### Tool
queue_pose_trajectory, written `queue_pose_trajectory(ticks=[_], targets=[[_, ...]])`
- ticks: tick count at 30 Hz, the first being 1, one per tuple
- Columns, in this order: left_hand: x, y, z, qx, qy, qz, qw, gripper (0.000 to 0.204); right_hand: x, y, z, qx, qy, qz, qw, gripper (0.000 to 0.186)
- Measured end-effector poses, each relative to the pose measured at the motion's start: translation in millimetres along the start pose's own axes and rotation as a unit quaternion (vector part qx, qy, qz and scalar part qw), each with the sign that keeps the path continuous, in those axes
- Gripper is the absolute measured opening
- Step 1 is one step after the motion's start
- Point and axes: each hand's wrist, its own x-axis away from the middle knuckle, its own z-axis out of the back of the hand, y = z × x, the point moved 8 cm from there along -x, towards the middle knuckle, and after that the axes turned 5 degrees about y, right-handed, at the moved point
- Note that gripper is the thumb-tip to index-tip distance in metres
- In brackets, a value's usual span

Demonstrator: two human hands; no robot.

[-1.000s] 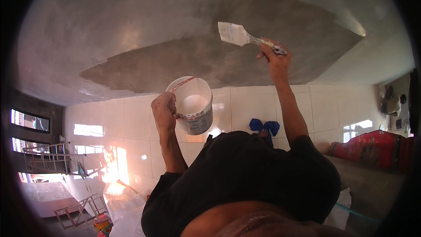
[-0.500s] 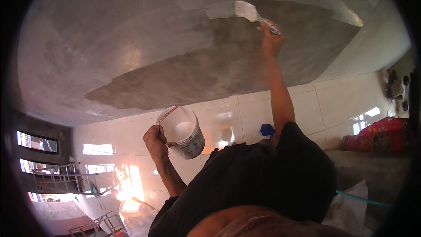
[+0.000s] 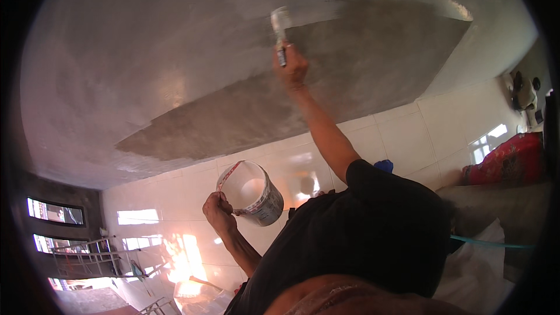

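My right hand (image 3: pixel 291 67) is wrapped round the handle of a wide paintbrush (image 3: pixel 280 21), whose pale bristles meet the wall. That grey wall (image 3: pixel 251 105) has a lighter coat above and a darker, uncoated-looking patch below. Lower left, my left hand (image 3: pixel 220 210) grips the bail of a paint bucket (image 3: pixel 267 205). White paint shows inside the bucket, which is tilted, its mouth facing up and toward the wall.
Pale glossy floor tiles (image 3: pixel 402 131) run along the foot of the wall. A metal ladder or rack (image 3: pixel 96 256) stands at far left. On the right lie a red patterned cloth (image 3: pixel 507 160), a white sheet (image 3: pixel 481 268) and a teal hose (image 3: pixel 493 243).
My right hand has swept the brush leftward along the wall, and the brush now points more upright. The bucket and left hand appear slightly lower and to the right as the view shifted.
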Motion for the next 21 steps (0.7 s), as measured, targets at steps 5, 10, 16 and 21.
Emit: queue_pose_trajectory(ticks=[5, 10, 16, 21], targets=[[3, 5, -1, -0.013, 0.022, 0.024, 0.999, 0.024, 25, -57, -47, -0.13, -0.089, -0.015, 0.987, 0.021], [6, 13, -1, -0.035, 0.021, 0.019, 0.999, 0.023, -1, -48, -39, -0.192, -0.151, -0.034, 0.969, 0.017], [5, 18, -6, -0.015, -0.002, 0.005, 1.0, 0.024, -72, 81, 45, -0.131, -0.074, -0.139, 0.979, 0.024], [9, 14, -5, 0.01, -0.032, -0.002, 0.999, 0.023, -109, 141, 158, 0.062, 0.144, -0.092, 0.983, 0.025]])
